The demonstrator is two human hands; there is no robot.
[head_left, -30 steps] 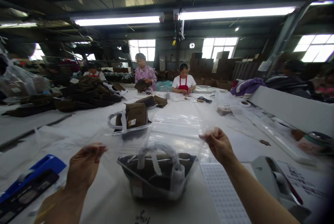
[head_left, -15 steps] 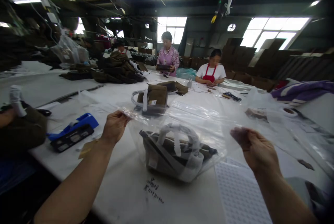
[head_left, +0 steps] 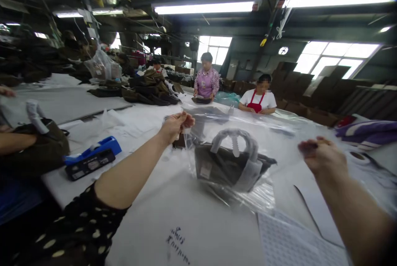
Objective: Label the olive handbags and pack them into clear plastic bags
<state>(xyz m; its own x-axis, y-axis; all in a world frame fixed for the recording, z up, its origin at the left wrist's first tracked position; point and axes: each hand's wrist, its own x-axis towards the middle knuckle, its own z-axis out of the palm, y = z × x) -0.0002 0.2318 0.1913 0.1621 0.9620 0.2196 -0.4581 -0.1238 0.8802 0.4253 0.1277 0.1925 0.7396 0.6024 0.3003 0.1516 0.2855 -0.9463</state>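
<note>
A dark olive handbag (head_left: 214, 165) with wrapped, arched handles sits inside a clear plastic bag (head_left: 263, 198) over the white table. My left hand (head_left: 177, 127) is closed, its fingers pinching the plastic bag's left edge. On the other side, my right hand (head_left: 324, 154) grips the right edge of the same plastic, its fingertips blurred. Between the two hands the film is stretched wide above the handles. Part of another brown bag (head_left: 180, 141) shows below my left hand, mostly hidden.
A blue tape dispenser (head_left: 105, 147) lies at left beside a black case (head_left: 89, 166). A printed sheet (head_left: 288, 237) is at front right. Another person's arm (head_left: 15, 144) reaches over a bag at far left. Two co-workers face me across the table (head_left: 149, 224), near a pile of bags (head_left: 151, 88).
Both hands have moved up and away, carrying the plastic bag and handbag farther from me. The view has tilted upward. The co-worker in pink has lowered a dark item to the table.
</note>
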